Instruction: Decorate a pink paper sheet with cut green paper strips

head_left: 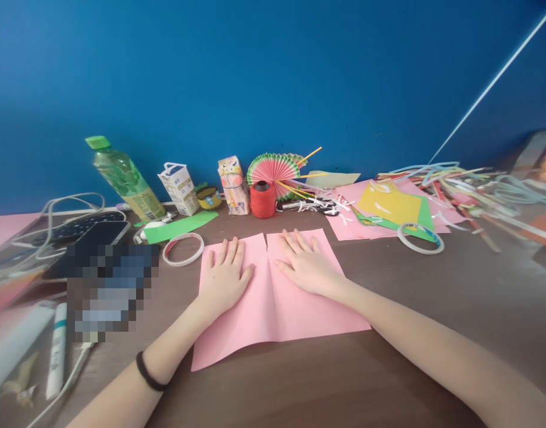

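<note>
A sheet of pink paper [255, 321] lies on the table in front of me, with a crease down its middle and a small notch at the far end of the crease. Its near left edge lifts slightly. My left hand [223, 276] rests flat on the left half, fingers stretched out. On the right half, my right hand [309, 261] lies palm down with its fingers spread. Neither hand grips anything. A roll of double-sided tape [182, 263] sits just left of the sheet.
Along the blue wall stand a green-capped bottle [129, 184], a small carton [180, 189], a red thread spool [263, 201] and a watermelon-patterned paper fan [273, 166]. Coloured papers [380, 202] and another tape roll [421, 252] lie right. A marker [56, 356] and cables are left.
</note>
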Available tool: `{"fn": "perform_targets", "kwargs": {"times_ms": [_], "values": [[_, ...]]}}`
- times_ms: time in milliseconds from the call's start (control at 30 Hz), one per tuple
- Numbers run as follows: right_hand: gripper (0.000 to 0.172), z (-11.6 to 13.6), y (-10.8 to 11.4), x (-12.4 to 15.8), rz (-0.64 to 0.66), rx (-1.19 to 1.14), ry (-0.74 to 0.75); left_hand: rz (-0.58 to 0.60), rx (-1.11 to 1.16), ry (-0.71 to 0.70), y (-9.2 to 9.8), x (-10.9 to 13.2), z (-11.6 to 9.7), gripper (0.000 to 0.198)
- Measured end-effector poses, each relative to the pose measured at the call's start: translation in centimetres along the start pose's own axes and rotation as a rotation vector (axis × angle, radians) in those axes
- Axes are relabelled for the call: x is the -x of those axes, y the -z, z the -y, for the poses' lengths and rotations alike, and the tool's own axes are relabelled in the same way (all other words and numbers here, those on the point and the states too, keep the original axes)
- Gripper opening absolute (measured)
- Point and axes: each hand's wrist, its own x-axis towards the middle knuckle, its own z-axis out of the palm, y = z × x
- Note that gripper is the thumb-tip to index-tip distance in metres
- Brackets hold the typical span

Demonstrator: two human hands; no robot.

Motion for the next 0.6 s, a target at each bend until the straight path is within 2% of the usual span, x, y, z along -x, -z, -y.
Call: {"fn": "perform_targets", "kwargs": {"times_ms": [300,467,600], "values": [[0.069,-0.2,-0.2,0.0,-0.011,0.003,0.012,-0.015,0.032,-0.029,0.0,0.0,0.2,0.062],[0.062,0.0,-0.1,0.1,-0.009,-0.001,0.011,0.027,0.143,-0.308,0.5,0.3,0.1,0.055],[0.060,0.1,0.0,0.1,-0.014,0.008,0.007,0.060,0.143,-0.323,0.8,1.0,-0.5,0.056]]}}
